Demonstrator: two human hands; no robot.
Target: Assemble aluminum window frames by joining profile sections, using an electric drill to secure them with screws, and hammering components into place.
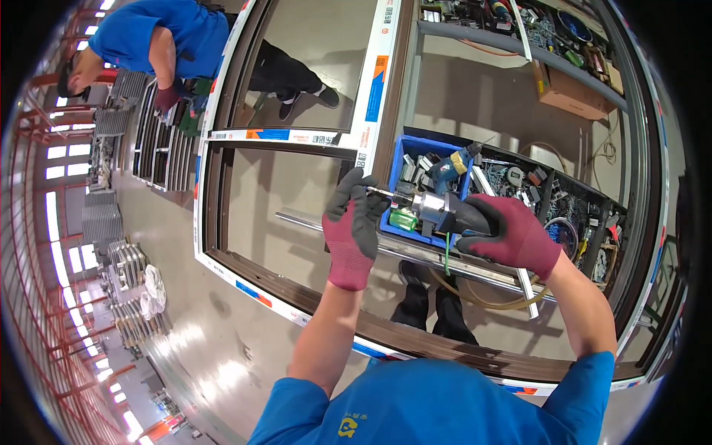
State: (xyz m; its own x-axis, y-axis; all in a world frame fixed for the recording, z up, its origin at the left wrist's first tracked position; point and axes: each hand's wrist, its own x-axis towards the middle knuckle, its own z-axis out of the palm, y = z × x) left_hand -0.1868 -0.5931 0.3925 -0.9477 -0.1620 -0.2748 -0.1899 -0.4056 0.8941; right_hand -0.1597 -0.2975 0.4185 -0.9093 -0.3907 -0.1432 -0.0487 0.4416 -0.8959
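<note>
My right hand (512, 230), in a maroon and grey glove, is wrapped round a dark-bodied drill (439, 213) with a silver front, held sideways and pointing left. A thin drill bit (386, 192) sticks out of it. At the bit's tip my left hand (352, 226), gloved alike, is closed with its fingertips together; whatever it pinches there is too small to make out. Below and behind the drill is a blue bin (398, 159) of metal parts. A yellow and teal cordless drill (449, 169) lies on that bin. A green strip (447, 256) hangs below my drill.
A brown window frame (378, 96) with white protective tape surrounds the work area. Parts trays (552, 185) full of screws and fittings stand at right. Metal rails (475, 268) and a hose (489, 302) lie nearer me. A co-worker (159, 44) bends over at upper left.
</note>
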